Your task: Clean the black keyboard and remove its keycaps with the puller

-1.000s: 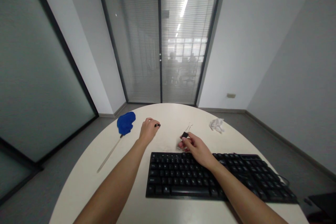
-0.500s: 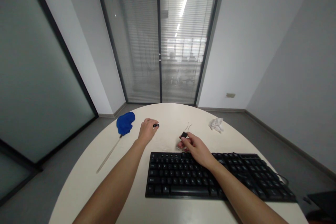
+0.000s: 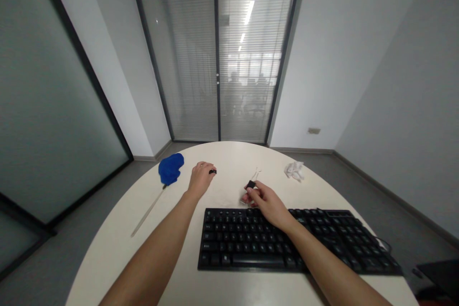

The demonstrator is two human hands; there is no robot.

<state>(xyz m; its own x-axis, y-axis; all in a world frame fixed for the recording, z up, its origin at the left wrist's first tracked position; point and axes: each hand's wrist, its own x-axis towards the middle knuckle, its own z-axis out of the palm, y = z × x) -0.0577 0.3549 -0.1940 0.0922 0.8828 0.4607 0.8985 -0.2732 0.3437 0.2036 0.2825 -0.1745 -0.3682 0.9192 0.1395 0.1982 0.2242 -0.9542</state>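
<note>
A small black piece [image 3: 213, 171], perhaps a keycap, is pinched at the fingertips of my left hand [image 3: 201, 180], low over the table's far left part. My right hand [image 3: 267, 201] closes its thumb and fingers on a small black square piece [image 3: 250, 184], which looks like a keycap. Thin pale wire [image 3: 256, 172] sticks out beyond that piece; I cannot tell whether it is joined to it. The black keyboard [image 3: 258, 248] lies in front of me, partly covered by my right hand and forearm.
On the round white table [image 3: 222, 153], a blue cloth-like flower shape [image 3: 170, 169] on a pale stick [image 3: 148, 211] lies at the left. Crumpled white tissue [image 3: 294, 171] sits at the far right. A dark object [image 3: 439, 270] shows beyond the right edge.
The black piece in my left hand has turned slightly in the fingers. My right hand stays in place; the whole view has shifted a touch.
</note>
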